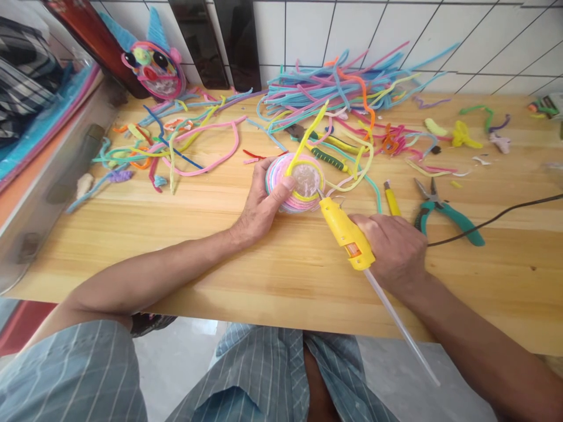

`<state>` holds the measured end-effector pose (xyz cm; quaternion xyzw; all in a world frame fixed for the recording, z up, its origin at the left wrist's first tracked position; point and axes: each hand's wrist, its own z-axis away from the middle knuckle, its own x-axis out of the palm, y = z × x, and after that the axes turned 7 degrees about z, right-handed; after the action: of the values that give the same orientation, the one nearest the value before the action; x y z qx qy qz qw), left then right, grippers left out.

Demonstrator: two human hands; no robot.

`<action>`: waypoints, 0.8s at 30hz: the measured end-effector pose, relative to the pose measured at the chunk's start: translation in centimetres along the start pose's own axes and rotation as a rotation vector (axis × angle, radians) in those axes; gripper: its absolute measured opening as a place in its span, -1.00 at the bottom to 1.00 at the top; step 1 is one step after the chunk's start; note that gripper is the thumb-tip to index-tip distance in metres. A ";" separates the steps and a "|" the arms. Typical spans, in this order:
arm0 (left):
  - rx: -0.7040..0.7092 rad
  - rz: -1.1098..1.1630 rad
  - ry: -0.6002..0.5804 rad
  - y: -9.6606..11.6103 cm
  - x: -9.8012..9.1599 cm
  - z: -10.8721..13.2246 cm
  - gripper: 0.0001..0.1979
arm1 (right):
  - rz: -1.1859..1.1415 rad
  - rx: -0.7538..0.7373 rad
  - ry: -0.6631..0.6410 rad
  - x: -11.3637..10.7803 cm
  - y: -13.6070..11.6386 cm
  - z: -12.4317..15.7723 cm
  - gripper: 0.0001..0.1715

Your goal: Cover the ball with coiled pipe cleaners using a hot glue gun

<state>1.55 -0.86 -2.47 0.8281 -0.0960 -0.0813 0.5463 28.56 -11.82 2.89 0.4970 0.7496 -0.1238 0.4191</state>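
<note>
My left hand (263,202) grips a round container wrapped in coiled pipe cleaners (273,174), mostly pink, purple and blue. Its flat clear end (306,179) faces up and is ringed by a yellow pipe cleaner (310,132) whose loose length sticks up and away from me. My left thumb presses at the near edge of that ring. In my right hand (393,249) is a yellow hot glue gun (347,231), its nozzle at the right side of the ring. A long clear glue stick (402,328) trails out of the gun's back.
A big bundle of pipe cleaners (316,88) lies by the tiled wall, with loose pieces (202,135) at left. Green-handled pliers (453,214), a yellow cutter (391,198) and a black cord (505,211) are at right. A decorated figure (160,82) stands back left, beyond a plastic bin (57,193).
</note>
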 end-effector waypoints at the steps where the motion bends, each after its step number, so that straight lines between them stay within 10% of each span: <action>1: -0.005 0.002 0.000 0.0 0.0 0.0 -0.41 | -0.001 0.001 -0.001 0.0 0.0 0.0 -0.58; 24: -0.017 -0.041 -0.024 0.2 -0.1 0.0 -0.39 | -0.006 0.038 -0.049 0.3 0.2 0.8 -0.55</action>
<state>1.44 -0.89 -2.22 0.8240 -0.0849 -0.1030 0.5506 29.09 -11.94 2.23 0.4995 0.7381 -0.1513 0.4276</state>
